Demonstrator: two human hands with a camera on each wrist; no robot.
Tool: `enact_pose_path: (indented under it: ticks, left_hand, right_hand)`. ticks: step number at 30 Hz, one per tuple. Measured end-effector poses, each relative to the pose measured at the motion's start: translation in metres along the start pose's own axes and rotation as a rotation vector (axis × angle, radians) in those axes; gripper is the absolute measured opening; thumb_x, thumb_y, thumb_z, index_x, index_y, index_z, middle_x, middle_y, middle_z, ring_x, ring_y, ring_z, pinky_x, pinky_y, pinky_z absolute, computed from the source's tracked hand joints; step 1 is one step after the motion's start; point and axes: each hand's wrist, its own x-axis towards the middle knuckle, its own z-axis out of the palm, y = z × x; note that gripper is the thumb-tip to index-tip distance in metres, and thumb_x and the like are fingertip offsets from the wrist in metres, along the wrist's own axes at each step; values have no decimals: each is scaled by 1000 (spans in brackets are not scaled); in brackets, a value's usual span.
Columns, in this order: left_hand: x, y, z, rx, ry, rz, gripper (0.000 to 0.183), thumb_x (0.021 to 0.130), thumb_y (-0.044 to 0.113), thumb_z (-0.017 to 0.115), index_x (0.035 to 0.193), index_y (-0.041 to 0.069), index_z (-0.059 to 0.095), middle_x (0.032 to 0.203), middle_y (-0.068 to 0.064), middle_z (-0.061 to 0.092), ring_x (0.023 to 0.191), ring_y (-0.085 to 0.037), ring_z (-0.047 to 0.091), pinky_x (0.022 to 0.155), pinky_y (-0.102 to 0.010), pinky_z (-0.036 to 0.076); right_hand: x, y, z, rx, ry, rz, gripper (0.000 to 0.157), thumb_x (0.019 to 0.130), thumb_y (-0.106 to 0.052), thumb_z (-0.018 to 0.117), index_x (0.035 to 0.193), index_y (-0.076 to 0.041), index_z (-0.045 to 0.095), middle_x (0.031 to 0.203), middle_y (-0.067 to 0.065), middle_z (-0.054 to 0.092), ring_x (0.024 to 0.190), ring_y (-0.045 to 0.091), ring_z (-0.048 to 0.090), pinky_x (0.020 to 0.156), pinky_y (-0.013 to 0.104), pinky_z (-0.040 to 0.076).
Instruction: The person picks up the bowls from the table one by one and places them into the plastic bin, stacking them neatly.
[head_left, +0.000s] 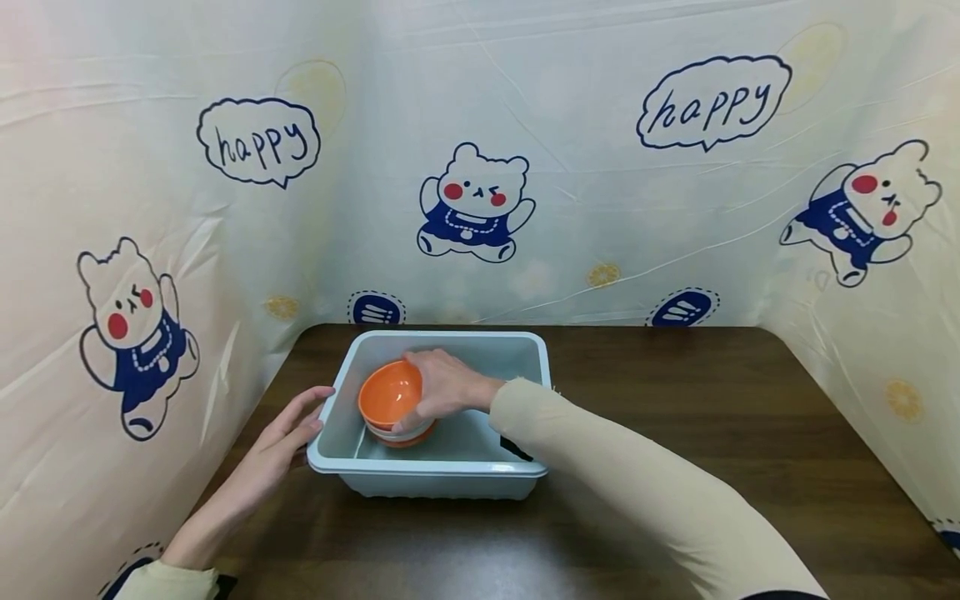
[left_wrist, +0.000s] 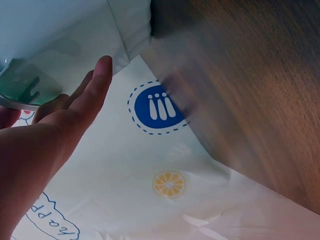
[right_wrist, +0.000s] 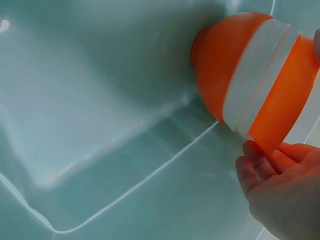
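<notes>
Inside a pale blue plastic basin [head_left: 431, 482] stands a stack of orange and white bowls, toward the left end. The top orange bowl [head_left: 390, 393] tilts a little. White bowls [right_wrist: 254, 72] sit below it, with another orange bowl [right_wrist: 222, 60] at the bottom. My right hand [head_left: 444, 385] reaches into the basin and holds the top bowl by its rim, fingers and thumb spread across it. At the basin's left side is my left hand [head_left: 281, 437], its fairly straight fingers against the wall and rim. The left wrist view shows these fingers [left_wrist: 90, 95] along the outside.
The basin stands on a dark brown wooden table [head_left: 660, 417]. Pale cloth [head_left: 570, 208] printed with bears and the word "happy" hangs behind the table and along both sides. My right sleeve [head_left: 637, 467] crosses over the basin's front right corner.
</notes>
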Motion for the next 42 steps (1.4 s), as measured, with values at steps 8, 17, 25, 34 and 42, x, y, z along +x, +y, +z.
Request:
enact_pose_path:
  ticks: [8,17,25,34,42]
  left_hand:
    - [-1,-1,0,0,8,29,51,116,23,38,160,3,23,165,-33,26,139,-42,48,87,-27,54]
    - [-1,-3,1,-16,8,60,49,116,21,38,159,1,25,163,-34,29,119,-3,58,86,-30,55]
    - [0,-3,0,-22,5,58,49,116,21,38,159,2,25,163,-34,28,119,-5,59,85,-30,55]
    - [0,-2,0,-13,5,47,50,116,22,38,160,2,23,164,-33,28,121,-4,57,86,-29,54]
    - [0,-1,0,-12,1,39,51,116,22,38,160,2,23,165,-32,26,124,-5,56,87,-29,54]
  right_hand:
    - [2,1,2,-31,5,-7,109,78,-60,86,161,-7,40,147,4,57,125,21,48,104,36,45]
    - [1,0,3,-48,1,-7,107,79,-59,85,161,-7,40,151,4,55,126,21,46,104,36,45]
    - [-1,1,2,-27,-23,-15,106,80,-59,85,160,-6,40,149,3,56,126,22,46,103,35,45]
    - [-2,3,1,-17,-45,-54,98,83,-56,84,157,-7,43,141,4,58,124,23,46,101,36,45]
    - [-4,3,-1,-24,-76,-45,103,84,-57,82,161,-7,36,153,7,50,130,25,43,107,41,42]
